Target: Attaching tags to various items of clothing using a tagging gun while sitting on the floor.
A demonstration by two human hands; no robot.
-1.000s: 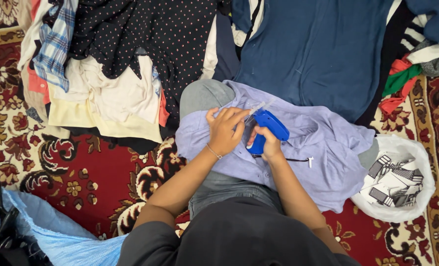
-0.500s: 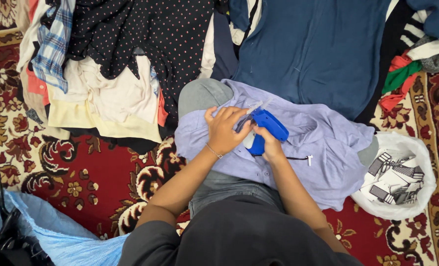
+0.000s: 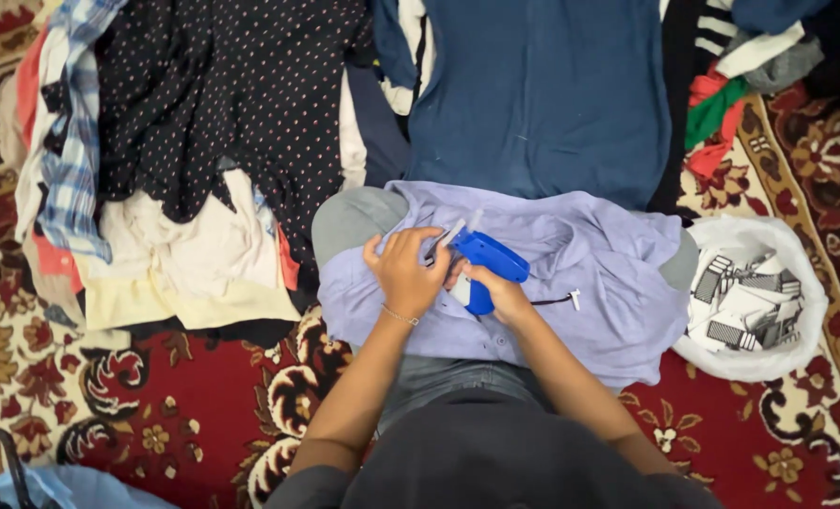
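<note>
While the head view looks straight down at my lap, my right hand (image 3: 501, 294) is wrapped shut around the grip of a blue tagging gun (image 3: 484, 263), its nozzle end pointing up-left toward my left hand (image 3: 404, 270). Left fingers (image 3: 418, 241) are curled and pinched on a fold of the lavender shirt (image 3: 599, 283) right at the gun's tip; can't tell exactly what sits between the fingertips. Shirt is draped over both knees, gun resting on top of it, near its middle. A small tag on a dark string (image 3: 571, 300) lies on the shirt just right of the gun. White bag of black-and-white tags (image 3: 755, 302) sits on the patterned red carpet (image 3: 184, 396) touching the shirt's right edge. Navy garment (image 3: 543, 94) lies beyond the shirt; dotted black garment (image 3: 241, 104) and cream clothes (image 3: 194, 254) piled to the left.
</note>
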